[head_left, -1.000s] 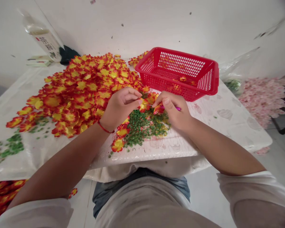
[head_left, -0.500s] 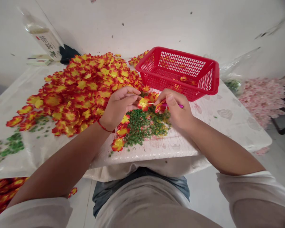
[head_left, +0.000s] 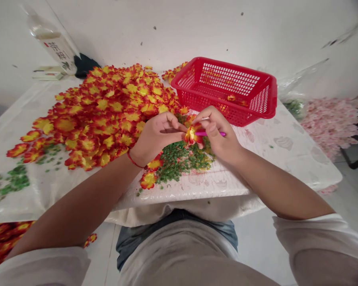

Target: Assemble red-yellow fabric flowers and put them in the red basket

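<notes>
So compared with half a second ago, the thin metal tip of the purple tool [head_left: 214,134] isn't showing anymore, and the red-yellow flower [head_left: 192,136] that was out on it is now bunched up close to the right hand [head_left: 223,139]. The left hand [head_left: 162,135] has come over to the right too, so the gap between the two is way smaller. The basket hasn't really budged. As for the rest of the table [head_left: 298,167], there's a big flower pile [head_left: 104,115] on the left, a patch of green bits [head_left: 176,161] just under and nearer than the hands, and the red basket [head_left: 270,99] on the far side with a few flowers in it. A bottle [head_left: 55,49] stands far left, and pink flowers [head_left: 331,123] sit off to the right. The hands cover part of the green bits, and the right one overlaps the near side of the basket. Right hand's closed around the tool, thumb on top, the flower right by its fingertips. Left hand's half curled, thumb and fingers close together at the flower's left edge; can't tell if it's pinching or just touching.
</notes>
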{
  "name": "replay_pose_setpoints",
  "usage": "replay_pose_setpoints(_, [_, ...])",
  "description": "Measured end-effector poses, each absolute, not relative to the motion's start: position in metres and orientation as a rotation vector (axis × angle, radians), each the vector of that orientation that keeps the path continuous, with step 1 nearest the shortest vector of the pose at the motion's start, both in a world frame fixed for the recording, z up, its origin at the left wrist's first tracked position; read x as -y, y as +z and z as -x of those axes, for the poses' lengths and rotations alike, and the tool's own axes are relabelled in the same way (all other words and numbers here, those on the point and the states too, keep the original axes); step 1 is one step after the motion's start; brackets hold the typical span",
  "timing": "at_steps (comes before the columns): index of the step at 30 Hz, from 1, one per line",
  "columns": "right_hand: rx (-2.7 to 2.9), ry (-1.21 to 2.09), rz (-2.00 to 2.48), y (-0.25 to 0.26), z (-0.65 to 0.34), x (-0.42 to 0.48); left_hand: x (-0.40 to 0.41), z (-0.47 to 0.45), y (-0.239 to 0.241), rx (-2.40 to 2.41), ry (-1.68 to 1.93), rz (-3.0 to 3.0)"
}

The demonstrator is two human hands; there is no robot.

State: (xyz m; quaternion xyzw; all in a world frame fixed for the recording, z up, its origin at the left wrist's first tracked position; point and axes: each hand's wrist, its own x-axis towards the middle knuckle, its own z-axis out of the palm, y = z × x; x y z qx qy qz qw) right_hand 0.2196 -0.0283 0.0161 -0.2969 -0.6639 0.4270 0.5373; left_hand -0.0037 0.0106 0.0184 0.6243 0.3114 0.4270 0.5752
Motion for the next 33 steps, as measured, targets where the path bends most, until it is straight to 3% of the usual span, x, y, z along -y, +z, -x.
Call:
replay_pose_setpoints(10, [1.685,1.037,0.806,0.009,-0.221,0.021,-0.004,-0.004,0.017,-0.69,1.057,-1.436])
replay_pose_setpoints(18, [1.533,1.306,0.793,0.013,-0.215,0.025,0.003,-0.002,0.019,-0.787,1.215,-1.982])
replay_pose_setpoints(23, [1.439,1.182,0.843,0.01,-0.218,0.016,0.005,0.004,0.03,-0.972,1.251,-2.317])
replay_pose_setpoints(28, [1.407,0.885,0.951,0.011,-0.225,0.01,0.002,0.006,0.029,-0.827,0.897,-2.486])
replay_pose_setpoints(33, [1.433,0.788,0.956,0.017,-0.227,0.013,0.002,0.001,0.018,-0.83,0.607,-2.733])
